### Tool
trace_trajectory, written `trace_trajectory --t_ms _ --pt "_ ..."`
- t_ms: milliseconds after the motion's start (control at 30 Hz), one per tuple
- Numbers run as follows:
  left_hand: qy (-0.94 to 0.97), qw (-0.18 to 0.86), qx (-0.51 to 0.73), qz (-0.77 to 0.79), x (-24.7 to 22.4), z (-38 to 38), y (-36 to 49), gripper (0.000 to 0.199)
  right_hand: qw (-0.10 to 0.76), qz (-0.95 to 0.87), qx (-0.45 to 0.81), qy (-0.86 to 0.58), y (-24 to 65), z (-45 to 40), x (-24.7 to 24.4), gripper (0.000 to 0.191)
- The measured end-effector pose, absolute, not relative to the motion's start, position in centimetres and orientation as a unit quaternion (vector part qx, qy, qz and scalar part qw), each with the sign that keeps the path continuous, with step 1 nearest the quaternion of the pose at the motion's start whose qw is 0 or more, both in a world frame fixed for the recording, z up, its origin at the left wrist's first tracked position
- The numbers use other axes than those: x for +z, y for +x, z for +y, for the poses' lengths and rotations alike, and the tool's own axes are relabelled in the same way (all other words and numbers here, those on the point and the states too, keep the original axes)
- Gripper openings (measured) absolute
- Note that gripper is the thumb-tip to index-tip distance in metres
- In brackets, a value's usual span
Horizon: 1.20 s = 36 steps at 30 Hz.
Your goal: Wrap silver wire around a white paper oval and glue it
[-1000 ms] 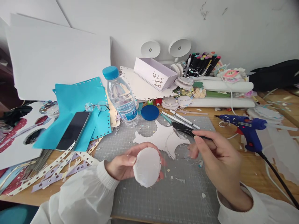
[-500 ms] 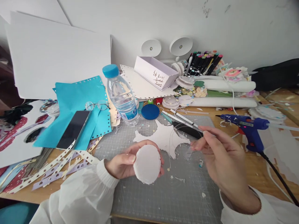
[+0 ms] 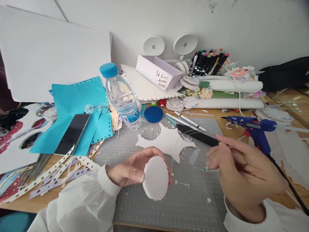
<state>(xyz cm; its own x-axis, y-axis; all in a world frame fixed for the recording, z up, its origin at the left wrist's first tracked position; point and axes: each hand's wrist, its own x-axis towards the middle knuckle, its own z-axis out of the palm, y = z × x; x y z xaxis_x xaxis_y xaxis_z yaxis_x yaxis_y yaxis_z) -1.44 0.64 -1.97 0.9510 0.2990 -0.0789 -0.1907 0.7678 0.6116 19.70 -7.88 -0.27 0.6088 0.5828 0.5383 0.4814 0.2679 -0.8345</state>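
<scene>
A white round disc with a rough edge is held upright between the thumb and fingers of my left hand, over the grey cutting mat. To the right, my right hand is pinched, thumb against forefinger. A thin clear thread seems to run from its fingertips, but what the pinch holds is too small to tell. Behind the disc, a white star-shaped cut-out lies on the mat. A black pen-like tool rests beyond it, close to my right hand.
A water bottle and a blue lid stand behind the mat. The blue glue gun with its black cable lies at the right. At the left are a phone, glasses and punched paper strips.
The disc has turned and moved slightly right and down in my left hand. My right hand has moved right, away from the disc. The view has shifted slightly.
</scene>
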Motion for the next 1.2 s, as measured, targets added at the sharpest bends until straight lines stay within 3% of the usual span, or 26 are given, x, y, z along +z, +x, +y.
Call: trace_trajectory --t_ms 533,1200 --pt "0.312 0.941 0.101 0.082 -2.1 0.47 -1.42 0.056 0.587 -0.453 -0.031 -0.671 19.12 -7.98 0.45 0.015" --pt "0.304 0.944 0.1 0.077 -2.23 0.43 -1.36 0.055 0.56 -0.431 -0.032 -0.707 19.31 -8.1 0.23 0.014"
